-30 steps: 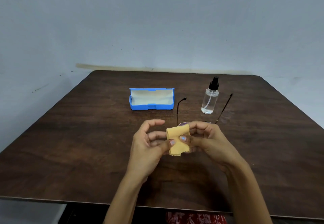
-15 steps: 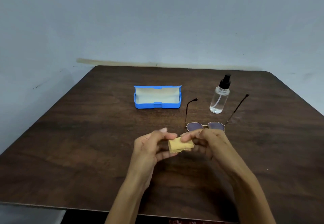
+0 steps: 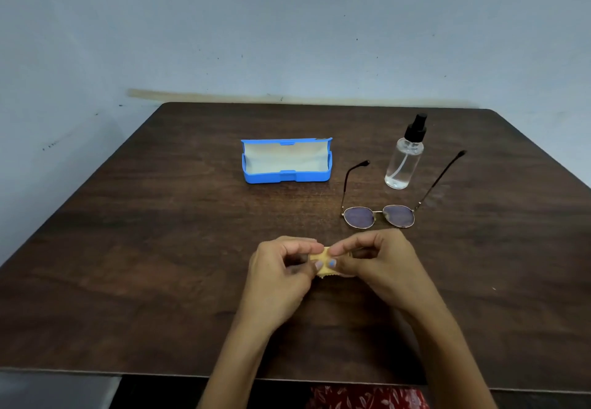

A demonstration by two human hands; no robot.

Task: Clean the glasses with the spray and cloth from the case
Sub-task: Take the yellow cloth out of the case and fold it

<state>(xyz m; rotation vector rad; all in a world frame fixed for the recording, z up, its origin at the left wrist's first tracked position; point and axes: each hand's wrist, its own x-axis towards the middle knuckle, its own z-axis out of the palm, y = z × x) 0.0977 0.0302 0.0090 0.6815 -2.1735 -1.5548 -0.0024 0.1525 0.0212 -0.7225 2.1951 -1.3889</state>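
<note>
A small yellow cloth (image 3: 326, 264) is folded tight between both hands, just above the table's middle. My left hand (image 3: 281, 277) pinches its left side and my right hand (image 3: 380, 264) pinches its right side; most of the cloth is hidden by fingers. The round metal-framed glasses (image 3: 379, 215) lie on the table beyond my right hand, temples spread open toward the wall. A clear spray bottle (image 3: 403, 160) with a black nozzle stands upright between the temples. The blue case (image 3: 286, 177) sits open at centre left, its pale lining showing.
The dark wooden table (image 3: 128, 264) reaches to a pale blue wall at the back. Its front edge runs just under my forearms. A red patterned fabric (image 3: 361, 399) shows below that edge.
The cloth has gone from a hanging flap to a small folded wad between my fingers. My hands dropped toward me, uncovering the glasses lying on the table.
</note>
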